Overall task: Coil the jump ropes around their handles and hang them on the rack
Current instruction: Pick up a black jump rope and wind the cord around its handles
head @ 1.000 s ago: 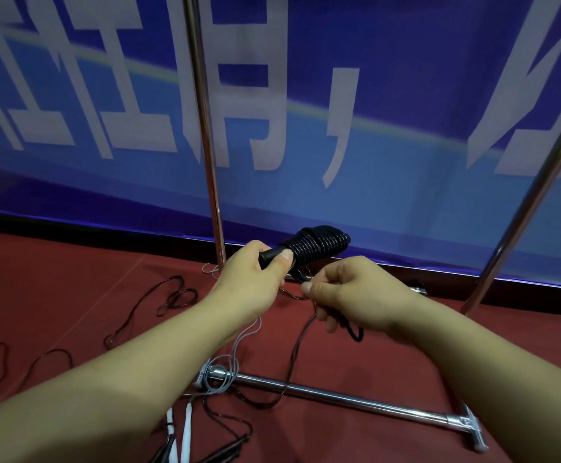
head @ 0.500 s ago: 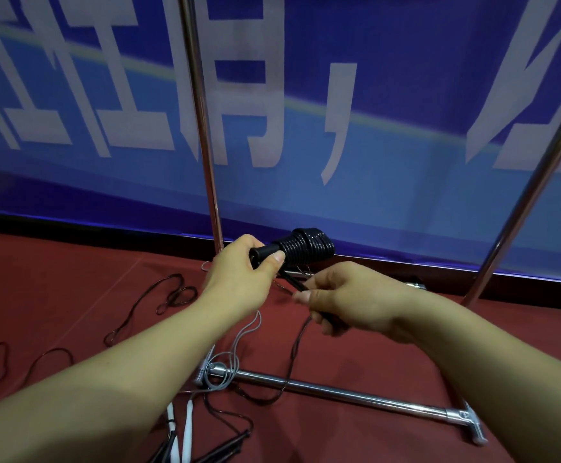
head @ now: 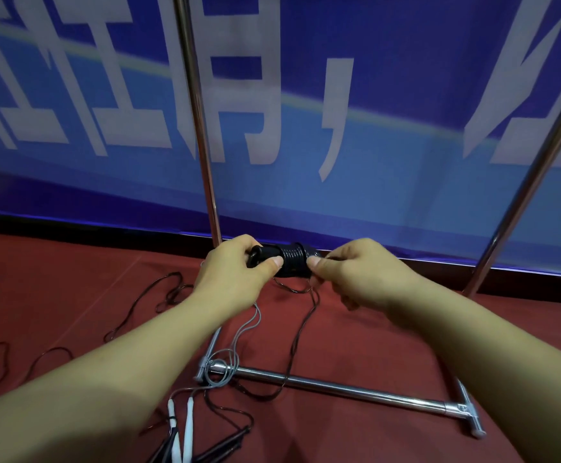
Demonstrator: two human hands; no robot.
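Observation:
My left hand (head: 235, 275) grips the bare end of the black jump-rope handles (head: 267, 257), held level in front of me. Black cord is wound in tight turns around the handles (head: 294, 262). My right hand (head: 356, 275) pinches the cord at the right end of the coil, thumb against the turns. The loose black cord (head: 301, 332) hangs from the coil down to the floor and crosses the rack's bottom bar. The chrome rack stands behind: a left upright (head: 202, 155), a right upright (head: 533, 175) and the bottom bar (head: 339, 389).
On the red carpet lie a grey rope with white handles (head: 189, 426), dark handles (head: 219, 446) at the bottom edge, and thin dark cords (head: 159, 295) trailing to the left. A blue banner (head: 372, 95) with white characters covers the wall behind.
The coiled handles have turned from tilted up-right to level. My right hand rose from below the coil to its right end, and the hanging cord is shorter.

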